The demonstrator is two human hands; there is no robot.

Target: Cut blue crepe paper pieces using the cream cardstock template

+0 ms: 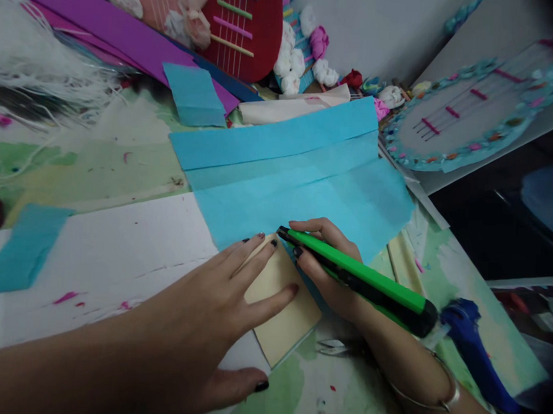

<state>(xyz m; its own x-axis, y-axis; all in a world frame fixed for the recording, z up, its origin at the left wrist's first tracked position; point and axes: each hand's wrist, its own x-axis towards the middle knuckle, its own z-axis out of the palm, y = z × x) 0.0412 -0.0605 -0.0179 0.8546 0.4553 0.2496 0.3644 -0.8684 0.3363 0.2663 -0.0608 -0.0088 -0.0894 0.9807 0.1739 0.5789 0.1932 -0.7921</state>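
Note:
My left hand [225, 297] lies with fingers spread over a small cream piece of paper or card [282, 321], pressing on it. In my right hand [331, 268] is a green and black utility knife [360, 278], its tip touching the top of the cream piece near my left fingertips. Whether the blade is out I cannot tell. Just beyond both hands a large turquoise sheet of paper [287, 189] with fold lines lies flat. Under my left hand and to its left is a white board [117, 248] with pink marks.
A blue glue gun [468, 347] lies right of my right forearm, and scissors [333, 347] partly under it. Turquoise scraps [28, 243] and white string [38, 58] lie left. Decorated pieces, one red [248, 32], stand at the back; an oval one [466, 118] stands right.

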